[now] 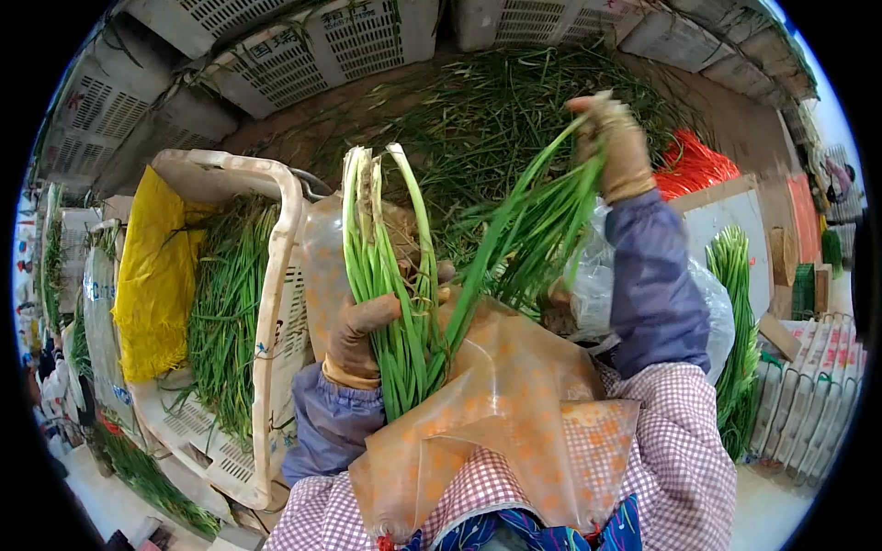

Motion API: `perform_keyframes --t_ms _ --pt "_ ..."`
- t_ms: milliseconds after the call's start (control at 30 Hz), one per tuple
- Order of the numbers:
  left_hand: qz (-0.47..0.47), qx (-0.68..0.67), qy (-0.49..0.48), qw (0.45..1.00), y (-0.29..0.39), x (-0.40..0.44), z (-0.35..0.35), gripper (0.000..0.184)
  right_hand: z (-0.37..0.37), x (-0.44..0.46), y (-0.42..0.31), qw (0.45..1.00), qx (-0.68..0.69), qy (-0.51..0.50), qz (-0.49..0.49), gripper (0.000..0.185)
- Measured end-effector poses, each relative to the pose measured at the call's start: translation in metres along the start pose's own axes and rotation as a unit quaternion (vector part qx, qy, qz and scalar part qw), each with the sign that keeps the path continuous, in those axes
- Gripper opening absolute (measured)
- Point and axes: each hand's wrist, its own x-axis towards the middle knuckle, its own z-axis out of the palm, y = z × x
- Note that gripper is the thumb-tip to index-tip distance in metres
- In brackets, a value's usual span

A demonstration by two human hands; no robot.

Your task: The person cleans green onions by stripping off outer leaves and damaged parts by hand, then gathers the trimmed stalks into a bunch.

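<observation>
My left hand, in a brown glove, is closed around a bunch of garlic chives. Their pale ends point up, away from me, and the green leaves run down toward my lap. Raised to the right is my right hand, also gloved and blurred by motion. It grips a second lot of garlic chives, whose leaves hang down and left toward the first bunch. An orange-patterned plastic apron covers my lap beneath the bunch.
To the left stands a white plastic crate with chives and a yellow woven sack. Loose leaves litter the floor ahead. Red ties and a chive bundle lie on the right. Stacked crates line the back.
</observation>
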Motion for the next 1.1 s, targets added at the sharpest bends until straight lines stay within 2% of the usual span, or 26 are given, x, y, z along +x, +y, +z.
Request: perform_keyframes --t_ms 33,67,100,167,233,367,433,500,567,600,667,700,767,833,900,967,1000,1033,1067,1100 --pt "-0.022 -0.006 -0.015 1.000 0.001 0.001 -0.005 0.056 -0.033 0.020 0.001 0.997 -0.008 0.061 -0.043 0.025" --pt "-0.021 -0.008 -0.018 1.000 0.002 0.002 -0.009 0.056 -0.051 0.031 -0.006 0.974 -0.099 0.174 -0.104 0.023" --pt "-0.009 0.002 -0.033 0.999 0.001 0.004 -0.012 0.054 -0.060 0.034 -0.016 0.958 -0.142 0.199 -0.152 0.022" --pt "0.004 0.012 -0.047 0.999 0.000 0.006 -0.012 0.052 -0.055 0.024 -0.028 0.950 -0.214 0.116 -0.196 0.021" --pt "-0.035 -0.016 -0.055 0.998 -0.003 0.008 -0.008 0.051 -0.007 -0.006 -0.026 0.967 -0.196 -0.040 -0.158 0.022" --pt "-0.048 0.042 -0.041 0.997 -0.004 0.010 -0.005 0.049 0.071 -0.057 -0.025 0.958 -0.104 -0.260 0.058 0.022" --pt "-0.063 0.099 -0.028 0.993 -0.002 0.009 -0.010 0.058 0.086 -0.061 -0.013 0.937 -0.021 -0.322 0.131 0.021" --pt "-0.052 0.125 -0.024 0.991 -0.001 0.008 -0.016 0.059 0.090 -0.057 -0.008 0.933 -0.025 -0.337 0.121 0.017" --pt "-0.034 0.026 -0.033 0.999 -0.003 0.006 -0.019 0.062 0.079 -0.044 -0.014 0.962 -0.100 -0.250 0.049 0.013" --pt "0.009 0.007 -0.016 1.000 -0.003 0.002 -0.009 0.066 0.063 -0.028 -0.011 0.980 -0.071 -0.184 0.007 0.014" --pt "-0.005 -0.014 -0.039 0.999 -0.001 0.004 -0.010 0.060 0.016 0.014 -0.013 0.998 -0.032 -0.034 -0.045 0.016" --pt "-0.020 -0.030 -0.065 0.997 0.000 0.006 -0.010 0.054 -0.011 0.036 -0.017 0.992 -0.084 0.056 -0.079 0.014" --pt "0.023 0.007 -0.049 0.998 0.001 0.007 -0.014 0.058 -0.032 0.045 -0.032 0.961 -0.150 0.148 -0.177 0.022" --pt "-0.006 0.026 -0.040 0.999 0.005 0.006 -0.016 0.056 -0.039 0.041 -0.034 0.947 -0.190 0.026 -0.259 0.024" --pt "0.005 0.037 -0.036 0.999 0.003 0.006 -0.010 0.053 -0.003 0.002 -0.034 0.966 -0.115 -0.132 -0.192 0.019" --pt "-0.007 0.051 -0.020 0.998 0.003 0.005 -0.002 0.049 0.036 -0.038 -0.022 0.952 -0.174 -0.185 -0.173 0.020" --pt "-0.084 0.052 0.033 0.995 0.009 0.001 -0.001 0.042 0.052 -0.056 -0.026 0.948 -0.175 -0.245 -0.103 0.021" --pt "-0.126 0.097 0.034 0.987 0.014 0.000 -0.003 0.036 0.071 -0.073 -0.030 0.932 -0.174 -0.316 -0.041 0.023" --pt "-0.099 0.121 0.028 0.987 0.013 -0.002 0.005 0.035 0.084 -0.081 -0.019 0.927 -0.151 -0.342 -0.029 0.025" --pt "-0.055 0.164 0.017 0.985 -0.002 0.008 -0.016 0.044 0.089 -0.087 -0.016 0.918 -0.140 -0.369 0.041 0.027"
